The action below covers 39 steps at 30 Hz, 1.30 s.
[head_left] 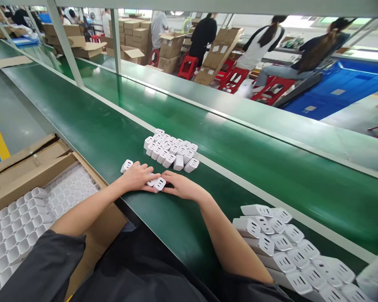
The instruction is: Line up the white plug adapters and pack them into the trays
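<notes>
My left hand (137,177) and my right hand (180,186) rest on the green conveyor belt (91,126), fingertips meeting around a small white plug adapter (159,183). The fingers of both hands are pressed together on it. Another loose white adapter (126,165) lies just left of my left hand. A tight cluster of several white adapters (171,150) sits on the belt just beyond my hands.
A cardboard box (34,167) with a white cell tray (22,218) of adapters stands at the lower left. A second pile of white adapters (283,247) lies at the lower right. Across the belt, people sit on red stools (189,66) among stacked cartons (170,50).
</notes>
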Motion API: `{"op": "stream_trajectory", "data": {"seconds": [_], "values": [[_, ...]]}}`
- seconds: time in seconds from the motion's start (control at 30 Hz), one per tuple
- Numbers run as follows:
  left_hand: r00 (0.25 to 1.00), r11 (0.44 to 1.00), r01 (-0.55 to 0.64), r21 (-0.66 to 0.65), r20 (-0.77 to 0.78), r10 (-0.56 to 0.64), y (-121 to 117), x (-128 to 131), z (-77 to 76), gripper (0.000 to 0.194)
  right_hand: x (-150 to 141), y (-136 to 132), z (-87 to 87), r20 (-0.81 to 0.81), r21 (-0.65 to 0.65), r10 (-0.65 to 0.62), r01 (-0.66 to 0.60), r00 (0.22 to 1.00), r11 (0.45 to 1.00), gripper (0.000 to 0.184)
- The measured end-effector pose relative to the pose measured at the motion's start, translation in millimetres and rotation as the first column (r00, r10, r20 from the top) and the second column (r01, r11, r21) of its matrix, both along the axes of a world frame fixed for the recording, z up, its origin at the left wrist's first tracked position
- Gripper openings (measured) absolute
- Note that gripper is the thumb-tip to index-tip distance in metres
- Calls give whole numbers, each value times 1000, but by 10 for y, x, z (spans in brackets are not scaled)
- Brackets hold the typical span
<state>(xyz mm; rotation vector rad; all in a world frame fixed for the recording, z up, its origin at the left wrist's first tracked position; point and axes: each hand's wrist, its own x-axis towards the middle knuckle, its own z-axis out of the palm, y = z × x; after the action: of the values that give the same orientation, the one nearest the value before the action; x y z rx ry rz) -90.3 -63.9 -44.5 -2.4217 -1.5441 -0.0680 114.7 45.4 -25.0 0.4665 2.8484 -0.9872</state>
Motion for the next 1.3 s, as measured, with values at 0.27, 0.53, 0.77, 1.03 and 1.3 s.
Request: {"op": "stream_trajectory", "data": {"seconds": [0.27,0.53,0.77,1.03,1.3], "values": [[999,1000,16,-10,31,-16,-34,42,-12,60,20,43,-19,12,-32,45,-45,999,998,17],[522,970,-108,-218,818,242,-83,41,127,73,80,63,186,-234,-3,-95,97,967,995,37],[-451,926,103,-363,813,369,-504,129,193,87,90,-373,497,-582,79,-35,99,813,992,49],[-778,893,133,-430,513,363,-1048,76,-3,84,-568,-860,636,-392,436,438,-256,809,863,65],[-791,777,-305,-550,601,115,-1948,-94,-321,83,-1656,-1421,373,-197,537,771,-591,606,602,59]]}}
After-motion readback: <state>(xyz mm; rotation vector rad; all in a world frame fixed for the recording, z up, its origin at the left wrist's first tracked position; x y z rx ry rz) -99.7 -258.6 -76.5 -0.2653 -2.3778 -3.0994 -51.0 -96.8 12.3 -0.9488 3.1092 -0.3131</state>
